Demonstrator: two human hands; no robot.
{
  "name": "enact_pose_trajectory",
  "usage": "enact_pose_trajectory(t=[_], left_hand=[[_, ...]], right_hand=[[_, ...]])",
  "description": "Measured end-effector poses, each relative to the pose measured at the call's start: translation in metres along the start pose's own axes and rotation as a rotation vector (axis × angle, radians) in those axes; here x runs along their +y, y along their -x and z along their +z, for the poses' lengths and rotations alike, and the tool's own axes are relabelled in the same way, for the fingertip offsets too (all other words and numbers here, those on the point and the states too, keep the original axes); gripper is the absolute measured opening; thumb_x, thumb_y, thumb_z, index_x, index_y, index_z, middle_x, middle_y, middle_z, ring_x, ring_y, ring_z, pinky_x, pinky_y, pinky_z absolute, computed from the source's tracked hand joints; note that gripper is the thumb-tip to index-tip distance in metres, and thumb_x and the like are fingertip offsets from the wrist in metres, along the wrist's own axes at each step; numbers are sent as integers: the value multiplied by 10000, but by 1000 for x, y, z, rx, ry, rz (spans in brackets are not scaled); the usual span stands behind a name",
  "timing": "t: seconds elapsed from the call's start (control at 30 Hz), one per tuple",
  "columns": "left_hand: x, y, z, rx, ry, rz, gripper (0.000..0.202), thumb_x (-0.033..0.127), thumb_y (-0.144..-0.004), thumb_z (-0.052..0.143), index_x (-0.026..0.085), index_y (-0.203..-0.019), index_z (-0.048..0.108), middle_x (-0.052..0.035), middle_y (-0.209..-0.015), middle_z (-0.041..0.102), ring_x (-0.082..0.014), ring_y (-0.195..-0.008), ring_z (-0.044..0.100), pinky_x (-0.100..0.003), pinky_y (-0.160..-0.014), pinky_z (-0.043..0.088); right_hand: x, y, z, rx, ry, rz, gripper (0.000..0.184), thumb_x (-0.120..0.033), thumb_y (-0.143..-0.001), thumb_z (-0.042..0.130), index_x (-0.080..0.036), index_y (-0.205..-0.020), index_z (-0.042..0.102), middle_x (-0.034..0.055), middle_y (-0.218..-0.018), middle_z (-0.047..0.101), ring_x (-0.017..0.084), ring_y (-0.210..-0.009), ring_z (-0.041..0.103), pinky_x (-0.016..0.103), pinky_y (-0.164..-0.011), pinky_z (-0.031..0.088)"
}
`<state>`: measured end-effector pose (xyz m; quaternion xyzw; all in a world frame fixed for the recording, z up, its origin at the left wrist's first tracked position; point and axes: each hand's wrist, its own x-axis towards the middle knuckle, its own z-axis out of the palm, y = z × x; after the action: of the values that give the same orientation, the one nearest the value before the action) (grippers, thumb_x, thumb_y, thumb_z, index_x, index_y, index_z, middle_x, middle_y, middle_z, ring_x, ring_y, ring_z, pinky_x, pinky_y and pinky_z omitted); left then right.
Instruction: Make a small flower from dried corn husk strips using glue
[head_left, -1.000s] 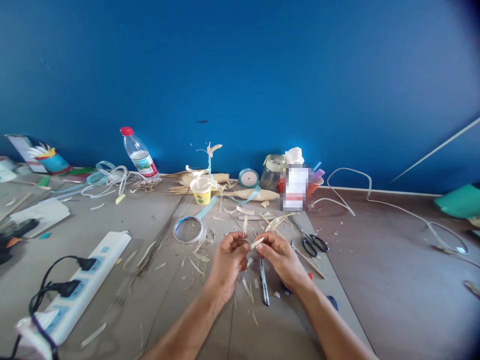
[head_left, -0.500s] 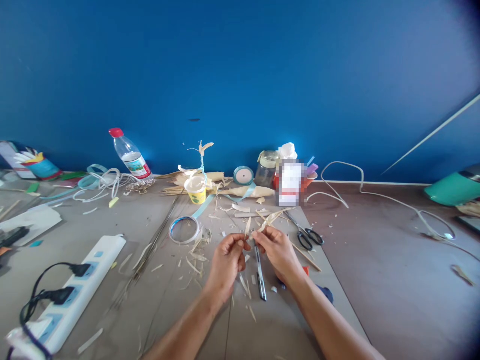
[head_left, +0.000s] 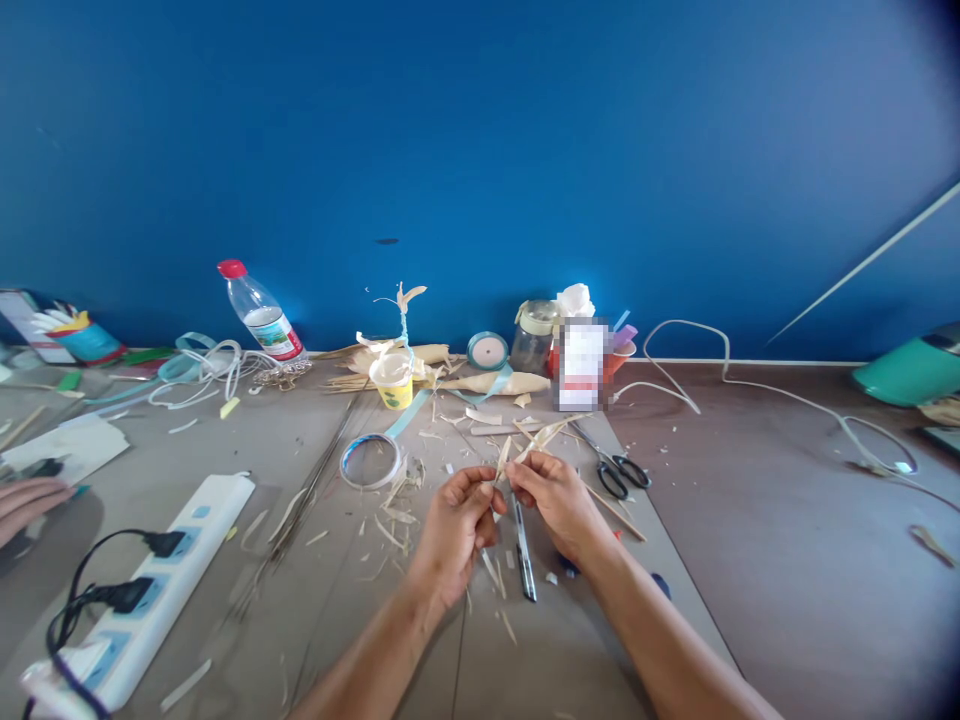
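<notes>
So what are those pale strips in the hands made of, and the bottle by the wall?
The strips, pinched by the left hand and right hand, look like dried husk or straw: matte, pale tan, fibrous, with similar shreds on the table. The bottle seems clear glossy plastic with a red cap.

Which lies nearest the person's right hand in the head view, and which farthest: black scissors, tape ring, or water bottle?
1. Black scissors, just right of the right hand.
2. Tape ring, off to the left.
3. Water bottle, far left at the back.
</notes>
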<state>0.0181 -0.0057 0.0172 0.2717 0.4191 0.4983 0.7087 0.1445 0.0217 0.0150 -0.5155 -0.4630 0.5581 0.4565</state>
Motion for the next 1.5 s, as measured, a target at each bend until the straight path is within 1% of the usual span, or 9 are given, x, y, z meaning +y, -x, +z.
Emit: enact_pose_trajectory(t=[0.17, 0.53, 0.9, 1.03, 1.13, 1.23, 1.3, 1.4, 1.5], left_hand=[[0, -1, 0, -9, 41, -14, 218, 286, -688, 645, 137, -807, 538, 48, -557, 543, 13, -313, 263, -171, -385, 194], [1, 1, -1, -45, 120, -58, 236, 274, -671, 673, 132, -813, 550, 49, -555, 549, 17, -310, 255, -162, -372, 201], [2, -2, -4, -79, 162, -94, 222, 266, -676, 680, 129, -802, 558, 51, -563, 548, 19, -315, 239, -149, -359, 197], [1, -3, -5, -82, 172, -85, 228, 276, -673, 686, 129, -797, 566, 53, -570, 542, 20, -322, 233, -146, -356, 197], [2, -3, -6, -70, 176, -82, 239, 282, -669, 692, 133, -804, 562, 54, -574, 540, 21, -329, 226, -141, -358, 200], [2, -3, -7, -73, 189, -81, 243, 281, -673, 690, 136, -819, 559, 56, -577, 539, 23, -332, 219, -137, -360, 211], [3, -2, -7, -87, 207, -87, 237, 273, -680, 685, 134, -824, 559, 57, -581, 538, 25, -333, 217, -134, -360, 213], [3, -2, -8, -110, 226, -96, 218, 254, -692, 678, 128, -825, 561, 55, -584, 535, 27, -337, 219, -129, -361, 211], [3, -2, -8, -112, 212, -96, 220, 261, -686, 682, 128, -815, 562, 54, -592, 530, 28, -341, 217, -128, -362, 212]], right_hand=[[-1, 0, 0, -24, -72, 32, 291, -368, -671, 638, -169, -526, 483, -72, -456, 420, 62, -438, 328, 224, -474, 246], [0, -1, 0, -53, -123, 43, 284, -342, -672, 655, -160, -533, 487, -74, -452, 425, 53, -432, 329, 219, -467, 238], [2, -2, 1, -65, -157, 37, 294, -374, -660, 671, -156, -552, 506, -69, -461, 440, 54, -432, 343, 213, -460, 250], [0, 0, 0, -98, -178, 16, 269, -372, -684, 659, -151, -579, 546, -43, -510, 496, 63, -458, 384, 215, -485, 296], [-2, 2, -1, -132, -227, 2, 227, -372, -705, 636, -151, -658, 605, -4, -621, 570, 85, -525, 453, 232, -552, 360], [-3, 4, -1, -119, -266, 13, 177, -329, -681, 651, -163, -739, 626, 1, -671, 598, 95, -558, 482, 238, -584, 382], [-1, 5, 0, -107, -243, -6, 156, -304, -680, 649, -165, -745, 621, -8, -650, 588, 94, -556, 479, 236, -581, 382], [1, 4, 3, -87, -160, -60, 127, -285, -696, 633, -162, -690, 603, -23, -597, 554, 91, -545, 461, 227, -561, 372], [3, 3, 6, -74, -122, -72, 120, -277, -698, 626, -168, -668, 589, -34, -577, 542, 91, -534, 457, 225, -546, 370]])
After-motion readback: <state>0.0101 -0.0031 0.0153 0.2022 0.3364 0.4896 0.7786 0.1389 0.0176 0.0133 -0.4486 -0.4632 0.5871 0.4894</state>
